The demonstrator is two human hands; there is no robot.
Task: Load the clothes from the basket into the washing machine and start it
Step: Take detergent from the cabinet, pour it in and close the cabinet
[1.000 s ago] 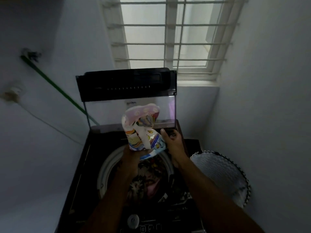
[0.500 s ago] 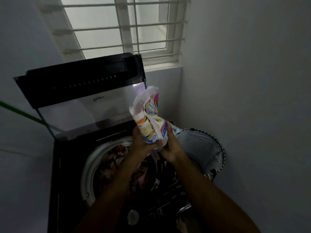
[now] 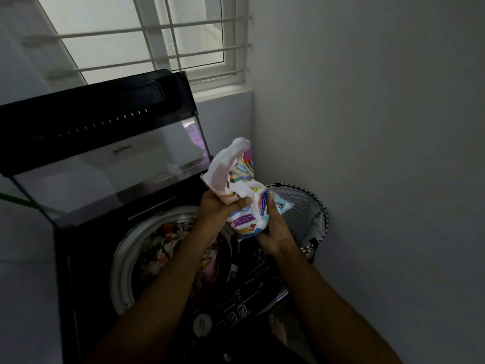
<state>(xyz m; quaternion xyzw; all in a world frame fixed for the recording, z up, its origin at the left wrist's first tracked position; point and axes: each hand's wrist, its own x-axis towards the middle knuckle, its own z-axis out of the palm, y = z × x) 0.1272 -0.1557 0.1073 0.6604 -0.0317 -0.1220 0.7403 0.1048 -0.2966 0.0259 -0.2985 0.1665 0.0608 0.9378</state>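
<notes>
A black top-loading washing machine (image 3: pixel 86 264) stands with its glass lid (image 3: pixel 110 164) raised. Patterned clothes (image 3: pixel 168 245) fill its drum. Both hands hold a colourful plastic detergent pouch (image 3: pixel 244 198) above the machine's right edge. My left hand (image 3: pixel 217 211) grips the pouch's middle from the left, and my right hand (image 3: pixel 275 229) holds its lower end from the right. The pouch's open top points upward. The woven laundry basket (image 3: pixel 301 211) stands to the right of the machine, against the wall.
The control panel (image 3: pixel 236 308) with a round knob and buttons runs along the machine's near edge. A barred window (image 3: pixel 147 40) is behind the lid. White walls close in at left and right. A green hose (image 3: pixel 15 200) crosses the left wall.
The view has swung right and down. The pouch and both hands have shifted from over the drum toward the machine's right edge, near the basket. My right hand now holds the pouch's lower end.
</notes>
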